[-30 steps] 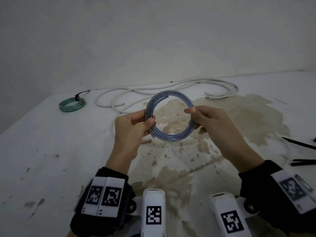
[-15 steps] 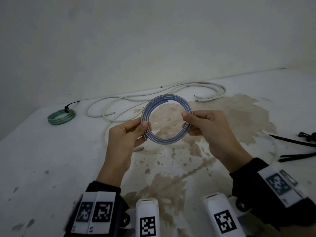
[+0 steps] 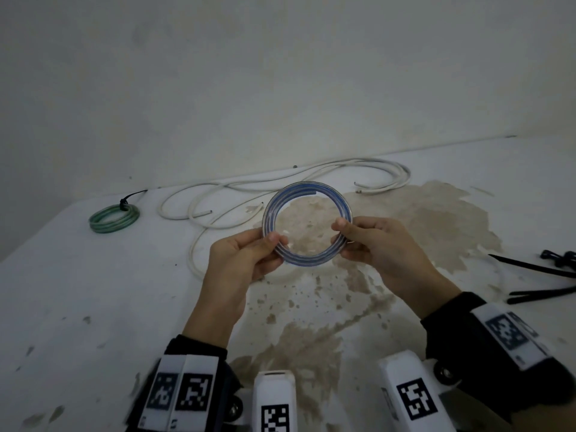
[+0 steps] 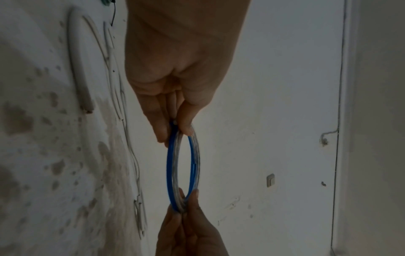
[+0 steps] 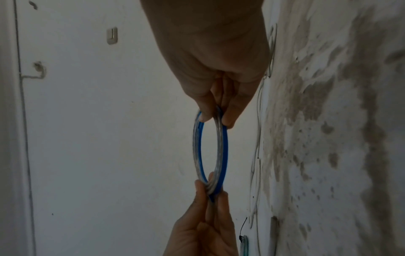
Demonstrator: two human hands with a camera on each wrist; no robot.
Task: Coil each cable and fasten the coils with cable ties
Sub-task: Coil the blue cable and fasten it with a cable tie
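Note:
A blue and clear cable, wound into a round coil, hangs in the air above the stained table. My left hand pinches the coil's left side between thumb and fingers. My right hand pinches its right side the same way. No tie is around this coil. Loose white cables sprawl across the back of the table. A green coil, bound with a black tie, lies at the far left.
Black cable ties lie at the table's right edge. The white table carries a large brown stain under my hands. A plain wall stands right behind the table.
Both hands have kept hold of the blue coil and turned it a little; its cut end now sits at the top. The view has shifted slightly, showing more of the ties at the right.

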